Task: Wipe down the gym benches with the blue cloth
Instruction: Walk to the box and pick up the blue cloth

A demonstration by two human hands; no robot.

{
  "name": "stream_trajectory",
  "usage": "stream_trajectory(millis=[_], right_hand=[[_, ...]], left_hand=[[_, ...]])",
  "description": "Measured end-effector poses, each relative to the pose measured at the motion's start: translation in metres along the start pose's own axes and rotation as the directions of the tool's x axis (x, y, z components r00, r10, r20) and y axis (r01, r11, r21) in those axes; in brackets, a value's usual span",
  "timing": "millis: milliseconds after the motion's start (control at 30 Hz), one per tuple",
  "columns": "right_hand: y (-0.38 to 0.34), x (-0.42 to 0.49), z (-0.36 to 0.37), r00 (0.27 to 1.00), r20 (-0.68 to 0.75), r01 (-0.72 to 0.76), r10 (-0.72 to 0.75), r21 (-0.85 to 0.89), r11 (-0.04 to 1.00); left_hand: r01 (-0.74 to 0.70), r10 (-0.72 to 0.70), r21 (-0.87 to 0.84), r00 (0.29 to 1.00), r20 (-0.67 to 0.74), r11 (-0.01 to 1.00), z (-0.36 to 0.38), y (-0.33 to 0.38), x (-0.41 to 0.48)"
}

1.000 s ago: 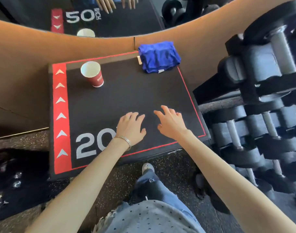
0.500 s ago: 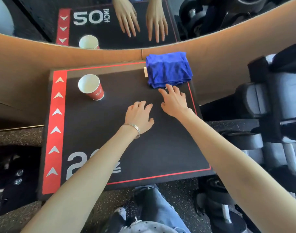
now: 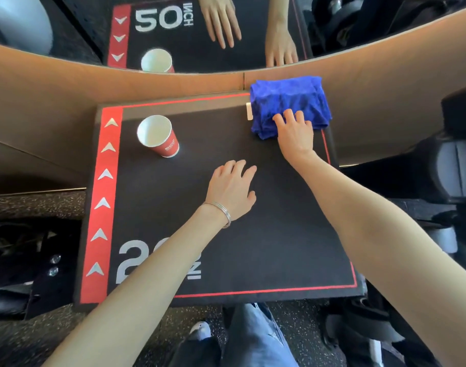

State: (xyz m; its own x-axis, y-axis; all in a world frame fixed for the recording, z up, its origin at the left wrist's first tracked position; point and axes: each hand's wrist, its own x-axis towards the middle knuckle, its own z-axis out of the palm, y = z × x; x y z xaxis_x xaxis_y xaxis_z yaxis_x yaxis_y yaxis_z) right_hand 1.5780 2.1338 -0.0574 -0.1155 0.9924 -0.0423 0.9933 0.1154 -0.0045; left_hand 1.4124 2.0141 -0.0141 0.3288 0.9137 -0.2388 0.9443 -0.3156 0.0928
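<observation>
Right hand (image 3: 295, 133) open, fingers (image 3: 287, 116) spread on cloth (image 3: 290, 102) at table's (image 3: 253, 247) far right corner; left hand (image 3: 233, 189) flat, empty. Best gripped through all folds, clear of cup (image 3: 159, 136).

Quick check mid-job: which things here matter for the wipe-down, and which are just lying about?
For the job: blue cloth, right hand touching it, left hand, black platform.
Lying about: red paper cup, dumbbells, mirror.
</observation>
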Motion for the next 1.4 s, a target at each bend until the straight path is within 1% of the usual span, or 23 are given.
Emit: stream_trajectory(millis=[167,300,433,533,600,667,767,900,1000,1067,1200,1267,1333,1367,1400], right_hand=[[-0.007,0.005,-0.006,1.0,-0.003,0.026,-0.026,-0.001,1.0],[-0.005,-0.014,-0.007,0.998,0.012,0.067,-0.066,-0.037,0.997],[-0.01,-0.054,-0.004,0.996,0.016,0.094,-0.093,-0.042,0.995],[-0.018,-0.09,-0.004,0.995,-0.006,0.1,-0.1,-0.056,0.993],[-0.028,-0.118,-0.011,0.994,0.022,0.11,-0.108,-0.126,0.986],[-0.037,-0.143,-0.016,0.994,-0.002,0.103,-0.105,-0.175,0.979],[-0.051,-0.18,-0.011,0.997,-0.005,0.075,-0.077,-0.152,0.986],[-0.076,-0.232,-0.004,0.997,-0.067,0.023,-0.03,-0.105,0.994],[-0.101,-0.27,0.001,0.992,-0.127,-0.034,0.026,-0.064,0.997],[-0.117,-0.294,0.004,0.99,-0.127,-0.058,0.054,-0.022,0.998],[-0.144,-0.331,-0.001,0.991,-0.075,-0.103,0.108,0.066,0.992],[-0.15,-0.336,-0.01,0.979,-0.093,-0.168,0.182,0.141,0.976],[-0.155,-0.33,-0.018,0.939,-0.139,-0.282,0.314,0.208,0.937],[-0.157,-0.323,-0.02,0.91,-0.135,-0.357,0.392,0.225,0.907],[-0.158,-0.314,-0.02,0.882,-0.068,-0.441,0.466,0.231,0.868]], left_hand=[[0.02,-0.021,0.01,0.998,0.051,1.0,0.009,-0.008,-0.009],[0.033,-0.034,0.011,0.998,0.044,0.999,0.013,-0.015,-0.02],[0.034,-0.034,0.004,0.999,0.017,0.999,0.015,-0.023,-0.035],[-0.002,0.002,0.003,1.0,0.014,1.0,0.017,-0.027,-0.05],[-0.031,0.031,0.004,0.999,0.018,1.0,0.02,-0.03,-0.061],[-0.054,0.053,0.01,0.998,0.032,0.999,0.025,-0.035,-0.072],[-0.097,0.095,0.026,0.994,0.047,0.995,0.031,-0.045,-0.085],[-0.22,0.216,0.028,0.971,0.102,0.975,0.037,-0.058,-0.105],[-0.323,0.32,0.003,0.941,0.109,0.947,0.036,-0.068,-0.117],[-0.388,0.386,-0.004,0.916,0.106,0.922,0.037,-0.075,-0.123],[-0.533,0.521,0.027,0.837,0.168,0.846,0.043,-0.084,-0.132],[-0.577,0.56,0.05,0.807,0.186,0.815,0.044,-0.088,-0.132],[-0.61,0.589,0.07,0.785,0.194,0.789,0.045,-0.092,-0.132],[-0.618,0.6,0.066,0.779,0.185,0.783,0.045,-0.094,-0.131],[-0.624,0.608,0.058,0.775,0.171,0.779,0.044,-0.095,-0.131]])
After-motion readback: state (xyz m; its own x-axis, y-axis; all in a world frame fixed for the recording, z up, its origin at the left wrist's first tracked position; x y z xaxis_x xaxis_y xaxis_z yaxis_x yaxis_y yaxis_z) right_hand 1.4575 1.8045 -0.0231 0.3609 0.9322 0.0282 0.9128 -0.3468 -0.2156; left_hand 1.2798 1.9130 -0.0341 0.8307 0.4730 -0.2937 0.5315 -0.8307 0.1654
